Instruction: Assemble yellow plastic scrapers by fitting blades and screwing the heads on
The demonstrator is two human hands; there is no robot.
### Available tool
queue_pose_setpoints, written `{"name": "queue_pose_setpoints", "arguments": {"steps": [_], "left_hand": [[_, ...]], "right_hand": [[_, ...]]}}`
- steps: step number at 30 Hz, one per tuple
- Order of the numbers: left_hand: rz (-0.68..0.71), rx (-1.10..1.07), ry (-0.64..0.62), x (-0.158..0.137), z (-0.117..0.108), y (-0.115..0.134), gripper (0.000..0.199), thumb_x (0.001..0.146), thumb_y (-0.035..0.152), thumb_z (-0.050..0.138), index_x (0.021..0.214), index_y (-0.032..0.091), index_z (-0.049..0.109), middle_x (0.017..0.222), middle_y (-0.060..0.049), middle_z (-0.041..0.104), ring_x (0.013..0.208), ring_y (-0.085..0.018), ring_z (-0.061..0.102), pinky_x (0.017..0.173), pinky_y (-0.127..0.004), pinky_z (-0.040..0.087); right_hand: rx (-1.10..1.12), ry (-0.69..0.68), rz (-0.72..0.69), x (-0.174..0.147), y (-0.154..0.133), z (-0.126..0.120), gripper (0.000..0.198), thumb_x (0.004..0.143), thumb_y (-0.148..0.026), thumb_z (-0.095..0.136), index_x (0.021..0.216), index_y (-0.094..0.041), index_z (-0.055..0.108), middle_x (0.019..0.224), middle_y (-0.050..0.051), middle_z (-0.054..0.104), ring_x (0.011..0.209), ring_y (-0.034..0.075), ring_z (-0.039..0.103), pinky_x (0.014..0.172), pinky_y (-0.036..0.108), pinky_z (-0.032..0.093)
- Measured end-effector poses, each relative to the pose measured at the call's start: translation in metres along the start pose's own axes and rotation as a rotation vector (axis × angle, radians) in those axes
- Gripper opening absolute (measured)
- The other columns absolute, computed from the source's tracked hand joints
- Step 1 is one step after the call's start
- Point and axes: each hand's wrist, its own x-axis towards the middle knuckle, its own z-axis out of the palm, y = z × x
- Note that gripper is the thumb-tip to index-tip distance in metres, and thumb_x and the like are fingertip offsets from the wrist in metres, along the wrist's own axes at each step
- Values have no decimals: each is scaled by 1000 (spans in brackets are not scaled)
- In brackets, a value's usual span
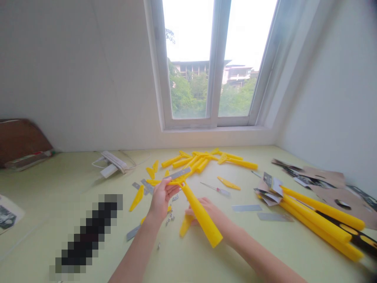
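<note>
My left hand is closed around the head of a yellow plastic scraper handle. A grey metal blade lies across that head, above my fingers. The handle's long grip slants down to the right, partly in front of my right hand. Low over the table, my right hand pinches a flat yellow plate; some of its fingers are hidden and slightly blurred. Small metal screws lie scattered between my forearms. A matching loose yellow plate rests beyond my right hand, beside a screwdriver.
Several yellow handles are heaped at the back below the window. Loose grey blades lie right of centre. Packaged yellow scrapers and brown cardboard occupy the right side. A white power strip and a pixelated dark object are left.
</note>
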Motion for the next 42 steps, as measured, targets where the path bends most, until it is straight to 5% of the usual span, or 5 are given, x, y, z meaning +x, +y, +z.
{"name": "queue_pose_setpoints", "arguments": {"steps": [14, 28, 32, 37, 42], "left_hand": [[12, -68, -20, 2, -5, 9, 11, 69, 18, 56, 76, 11, 62, 66, -5, 70, 62, -14, 65, 57, -20, 51], [7, -5, -34, 4, -10, 8, 13, 69, 20, 57, 77, 11, 61, 66, -7, 70, 63, -15, 66, 58, -22, 51], [-3, 32, -79, 2, -7, 6, 15, 68, 22, 57, 77, 11, 62, 65, -7, 70, 59, -15, 65, 55, -22, 50], [-34, 153, -183, -7, 1, -2, 19, 69, 25, 54, 76, 9, 62, 67, -9, 70, 58, -16, 64, 51, -21, 47], [-90, 276, -397, -19, 11, -14, 24, 72, 28, 50, 76, 8, 62, 73, -13, 69, 57, -17, 63, 48, -22, 44]], "right_hand": [[202, 121, 126, -2, 7, -15, 17, 78, -13, 46, 87, -19, 59, 87, 4, 58, 82, 16, 52, 72, 27, 41], [4, -96, -104, -3, -1, -14, 18, 79, -16, 46, 75, -19, 64, 74, 5, 61, 70, 16, 53, 68, 27, 42], [-25, 59, 81, -9, 25, -28, 24, 82, -20, 41, 71, -18, 62, 67, 5, 61, 64, 16, 53, 62, 28, 41], [443, 581, 463, -3, 51, -67, 29, 79, -39, 49, 92, -16, 61, 77, 6, 64, 69, 19, 57, 58, 30, 44], [771, 455, 356, 9, 29, -80, 27, 72, -40, 59, 86, -17, 61, 73, 3, 64, 67, 17, 58, 59, 28, 45]]}}
